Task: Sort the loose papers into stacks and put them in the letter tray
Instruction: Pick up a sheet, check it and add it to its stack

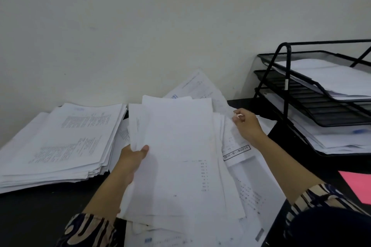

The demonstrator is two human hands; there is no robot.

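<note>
Left hand point(133, 159) grips a sheaf of papers point(176, 146); right hand point(248, 126) pinches one loose sheet point(230, 136). Square edges before the letter tray point(321, 110).

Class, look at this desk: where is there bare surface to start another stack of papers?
Bare dark desk shows in front of the left stack, and between the letter tray and the pink sheet. The middle is crowded with loose papers under both hands.

The letter tray point(313, 106) (right side) and pink sheet point(359, 184) run off-frame.
</note>
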